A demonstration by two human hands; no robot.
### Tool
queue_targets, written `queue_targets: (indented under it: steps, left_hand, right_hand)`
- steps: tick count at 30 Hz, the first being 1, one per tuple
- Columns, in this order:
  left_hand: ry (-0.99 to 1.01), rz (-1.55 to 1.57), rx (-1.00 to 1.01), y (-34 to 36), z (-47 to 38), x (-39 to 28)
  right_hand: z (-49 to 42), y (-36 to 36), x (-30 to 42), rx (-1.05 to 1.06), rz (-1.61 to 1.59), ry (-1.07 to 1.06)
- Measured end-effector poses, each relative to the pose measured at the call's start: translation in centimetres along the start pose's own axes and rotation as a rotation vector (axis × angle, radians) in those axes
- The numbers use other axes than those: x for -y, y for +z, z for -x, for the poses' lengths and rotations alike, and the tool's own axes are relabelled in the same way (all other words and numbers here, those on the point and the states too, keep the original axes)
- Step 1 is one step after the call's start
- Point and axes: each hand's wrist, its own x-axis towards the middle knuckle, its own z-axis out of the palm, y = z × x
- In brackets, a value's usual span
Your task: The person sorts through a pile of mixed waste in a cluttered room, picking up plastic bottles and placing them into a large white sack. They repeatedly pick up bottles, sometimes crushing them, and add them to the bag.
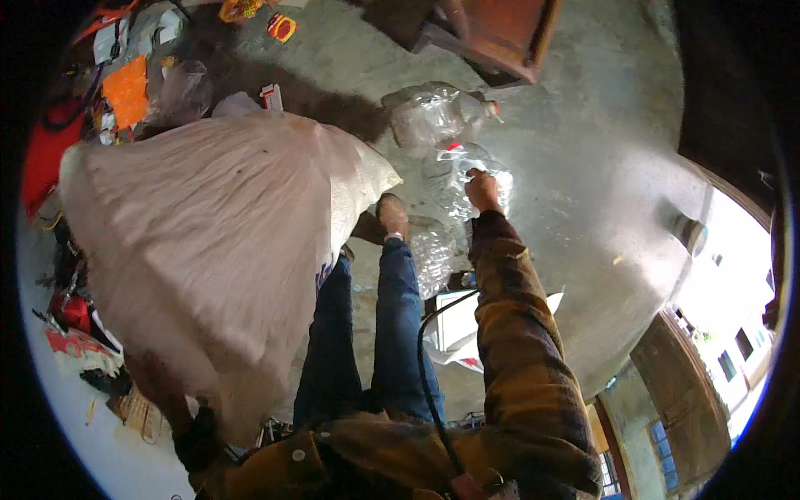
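A large woven sack (212,225), pale and full-looking, spreads across the left of the view. My left hand (153,375) is at the sack's lower left edge, dim and partly hidden, so its grip is unclear. My right hand (484,190) reaches down over a clear plastic jug with a red cap (447,178), fingers curled; whether they grip it cannot be told. Just beyond, a second clear plastic jug (437,119) lies on its side, its red cap towards the right. Another clear plastic container (431,259) lies beside my right leg.
A brown wooden piece of furniture (506,31) stands at the top. Mixed litter, with an orange sheet (127,90) and a small red and white box (272,97), lies at upper left. A white panel (456,322) is near my right leg. A round object (690,234) stands at right.
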Motion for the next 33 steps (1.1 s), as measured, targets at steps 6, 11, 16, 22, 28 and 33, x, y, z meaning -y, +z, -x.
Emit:
queue_targets:
  steps: [6,11,16,22,28,33]
  left_hand:
    - [0.021,-0.172,-0.082,-1.2,0.3,0.7]
    - [-0.168,0.141,-0.104,-0.3,0.1,-2.8]
    - [-0.018,0.133,-0.063,-0.6,0.4,-1.6]
    - [0.081,0.017,-0.076,3.0,0.0,-1.5]
    - [0.181,0.335,-0.014,3.8,-0.4,-8.2]
    - [0.201,0.415,0.040,3.1,-1.1,-9.8]
  right_hand:
    - [-9.9,8.4,0.5,0.144,0.023,-0.017]
    - [-10.6,10.4,0.2,0.173,0.102,0.073]
    - [-4.3,4.3,-4.4,0.041,-0.202,0.155]
    - [11.6,-8.9,-6.7,-0.510,-0.962,0.343]
    - [28.0,-26.4,4.3,-0.729,-1.325,-0.135]
    - [39.6,-33.9,13.9,-1.092,-0.868,-0.357]
